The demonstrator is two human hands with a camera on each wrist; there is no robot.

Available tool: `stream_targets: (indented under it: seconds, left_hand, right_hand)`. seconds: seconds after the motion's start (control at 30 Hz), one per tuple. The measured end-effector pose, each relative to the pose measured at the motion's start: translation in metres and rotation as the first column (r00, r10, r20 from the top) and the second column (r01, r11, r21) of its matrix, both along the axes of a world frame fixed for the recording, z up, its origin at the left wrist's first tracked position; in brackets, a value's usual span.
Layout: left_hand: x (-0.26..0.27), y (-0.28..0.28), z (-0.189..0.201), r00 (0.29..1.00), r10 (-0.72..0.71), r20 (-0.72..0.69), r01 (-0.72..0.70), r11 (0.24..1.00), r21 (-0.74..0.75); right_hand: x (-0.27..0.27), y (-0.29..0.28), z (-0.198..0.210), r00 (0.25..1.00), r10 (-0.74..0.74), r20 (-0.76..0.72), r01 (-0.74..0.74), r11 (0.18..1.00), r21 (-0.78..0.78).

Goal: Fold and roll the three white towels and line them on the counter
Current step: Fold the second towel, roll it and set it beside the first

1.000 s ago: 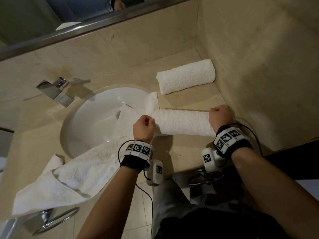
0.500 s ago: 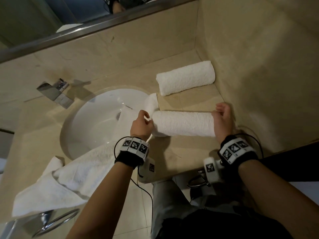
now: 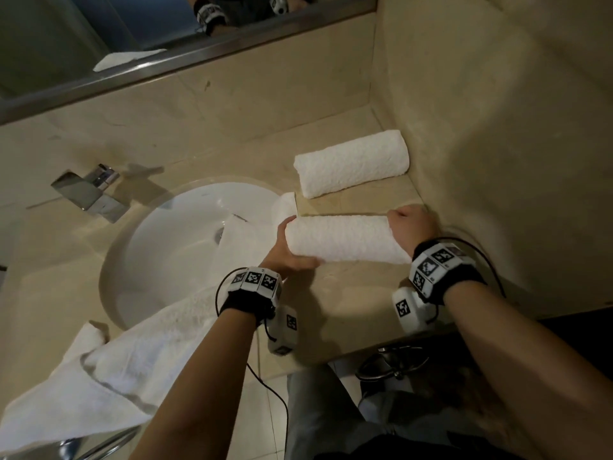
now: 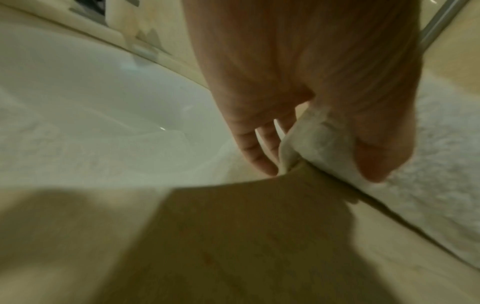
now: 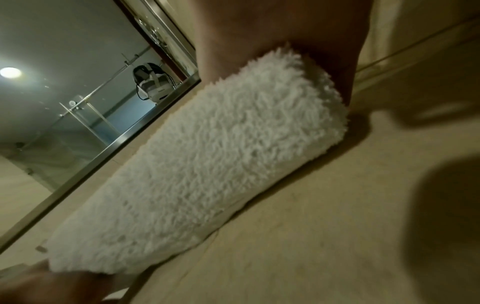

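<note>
One rolled white towel (image 3: 351, 162) lies at the back right of the beige counter (image 3: 348, 303). In front of it is a second rolled towel (image 3: 345, 239) (image 5: 221, 164), held at both ends. My left hand (image 3: 292, 247) (image 4: 311, 92) grips its left end (image 4: 324, 139), thumb along the front. My right hand (image 3: 409, 227) (image 5: 285, 24) grips its right end beside the wall. A loose white flap (image 3: 238, 237) lies in the sink just left of this roll. The third towel (image 3: 116, 353) lies unrolled over the sink's front left rim.
A round white sink (image 3: 172, 227) with a chrome faucet (image 3: 89, 194) fills the counter's left half. A beige side wall (image 3: 497, 144) closes the right, and a mirror (image 3: 166, 28) hangs behind. A chrome towel ring (image 3: 99, 443) hangs below the counter's front left.
Both hands have moved from the top of the second roll to its two ends. The left thumb now lies along the roll's front.
</note>
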State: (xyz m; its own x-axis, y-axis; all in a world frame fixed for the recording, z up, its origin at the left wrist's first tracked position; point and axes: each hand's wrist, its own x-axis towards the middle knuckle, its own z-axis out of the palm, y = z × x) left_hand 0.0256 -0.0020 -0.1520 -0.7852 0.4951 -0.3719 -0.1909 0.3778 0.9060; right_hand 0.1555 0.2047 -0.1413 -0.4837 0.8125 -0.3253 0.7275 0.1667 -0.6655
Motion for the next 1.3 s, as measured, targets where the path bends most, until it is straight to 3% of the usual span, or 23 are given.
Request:
stream_targets:
  seconds: [0.03, 0.07, 0.1, 0.13, 0.17, 0.2, 0.27, 0.4, 0.47, 0.53, 0.63, 0.7, 0.8, 0.93, 1.07, 1.2, 1.3]
  left_hand:
    - [-0.011, 0.013, -0.003, 0.936, 0.315, 0.159, -0.333, 0.937, 0.104]
    - [-0.011, 0.019, -0.002, 0.919, 0.313, 0.240, -0.342, 0.935, 0.090]
    - [-0.009, 0.024, -0.002, 0.974, 0.185, 0.133, -0.190, 0.981, 0.028]
    - [-0.014, 0.029, 0.005, 0.983, 0.156, 0.095, -0.142, 0.980, -0.136]
    - [-0.021, 0.027, 0.000, 0.978, 0.205, 0.047, -0.194, 0.965, -0.178]
    - [-0.019, 0.022, 0.005, 0.999, 0.017, -0.043, -0.026, 0.977, -0.212]
    - [-0.017, 0.012, 0.001, 0.909, -0.382, -0.166, 0.305, 0.882, -0.359]
    - [-0.032, 0.024, -0.007, 0.834, -0.476, -0.280, 0.306, 0.820, -0.484]
    - [-0.034, 0.031, -0.007, 0.763, -0.490, -0.422, 0.234, 0.818, -0.525]
    - [-0.035, 0.037, -0.013, 0.715, -0.472, -0.516, 0.246, 0.861, -0.445]
    - [-0.030, 0.043, -0.001, 0.883, -0.382, -0.274, 0.266, 0.886, -0.379]
    - [-0.032, 0.040, 0.004, 0.948, -0.317, -0.037, 0.301, 0.926, -0.229]
    - [-0.027, 0.031, 0.009, 0.929, -0.356, 0.101, 0.363, 0.930, -0.061]
    - [-0.023, 0.027, 0.018, 0.914, -0.193, 0.356, 0.175, 0.981, 0.083]
    - [-0.018, 0.039, 0.015, 0.939, -0.100, 0.328, 0.080, 0.994, 0.073]
    - [-0.010, 0.058, 0.016, 0.963, -0.026, 0.269, 0.016, 0.999, 0.037]
    - [-0.009, 0.064, 0.018, 0.951, 0.039, 0.306, -0.053, 0.998, 0.039]
  right_hand:
    - [0.001, -0.001, 0.000, 1.000, -0.003, 0.017, 0.003, 1.000, -0.007]
    - [0.003, -0.003, 0.001, 0.999, -0.006, 0.035, 0.006, 1.000, -0.010]
    - [0.006, -0.005, 0.002, 0.998, -0.006, 0.060, 0.006, 1.000, 0.004]
    - [0.009, -0.007, 0.002, 0.995, -0.006, 0.105, 0.001, 0.999, 0.046]
    - [0.012, -0.009, 0.002, 0.988, -0.006, 0.157, -0.008, 0.996, 0.091]
    - [0.014, -0.008, 0.002, 0.980, -0.002, 0.201, -0.020, 0.994, 0.110]
    - [0.014, -0.004, 0.001, 0.972, -0.001, 0.236, -0.007, 0.999, 0.034]
    - [0.008, 0.010, -0.004, 0.995, -0.045, 0.086, 0.074, 0.926, -0.369]
    - [0.001, 0.013, -0.002, 0.995, -0.098, 0.015, 0.097, 0.925, -0.367]
    - [-0.008, 0.018, 0.001, 0.985, -0.172, -0.007, 0.164, 0.950, -0.267]
    - [-0.022, 0.024, 0.009, 0.967, -0.249, -0.050, 0.241, 0.961, -0.138]
    - [-0.027, 0.026, 0.009, 0.952, -0.287, -0.109, 0.271, 0.952, -0.142]
    - [-0.023, 0.026, 0.007, 0.937, -0.294, -0.189, 0.270, 0.952, -0.141]
    - [-0.013, 0.022, 0.002, 0.951, -0.186, -0.246, 0.177, 0.982, -0.060]
    - [-0.008, 0.010, 0.005, 0.995, 0.002, -0.101, 0.017, 0.982, 0.190]
    - [-0.001, -0.004, 0.015, 0.981, 0.149, 0.121, -0.189, 0.864, 0.466]
    - [0.005, -0.010, 0.017, 0.942, 0.239, 0.237, -0.328, 0.813, 0.481]
